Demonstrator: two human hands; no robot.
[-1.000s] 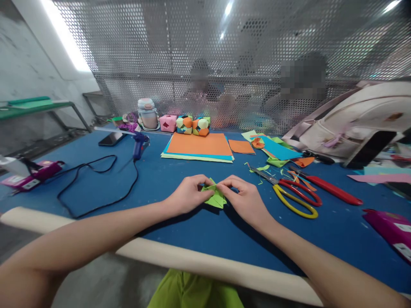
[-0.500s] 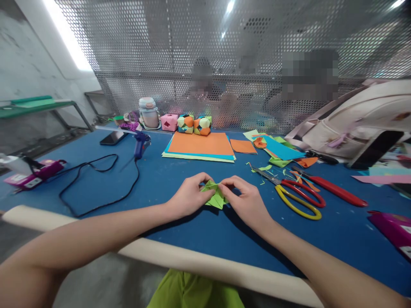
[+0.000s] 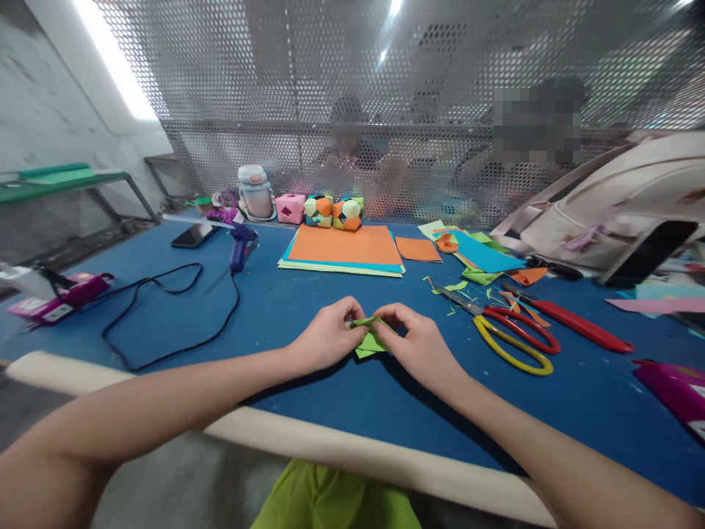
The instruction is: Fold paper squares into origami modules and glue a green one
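A small piece of folded green paper (image 3: 372,344) is held just above the blue table (image 3: 308,404), near its front edge. My left hand (image 3: 330,334) pinches its left side between thumb and fingers. On the other side, my right hand (image 3: 414,338) grips the paper's right upper edge, thumb against fingers. The fingertips cover parts of the folds. Beyond the hands lies a stack of coloured sheets with an orange sheet (image 3: 346,245) on top. To the right rest scissors (image 3: 510,338) with one red and one yellow handle loop.
A blue glue gun (image 3: 241,247) with a black cord stands left, near a phone (image 3: 194,235). Folded paper cubes (image 3: 318,211) and a bottle (image 3: 255,192) line the back. Right are paper scraps (image 3: 485,253), a red-handled cutter (image 3: 584,327) and a pale backpack (image 3: 617,206).
The green paper's upper part has been folded or tilted over, so less of its face shows between my fingers. Both hands stay in nearly the same place.
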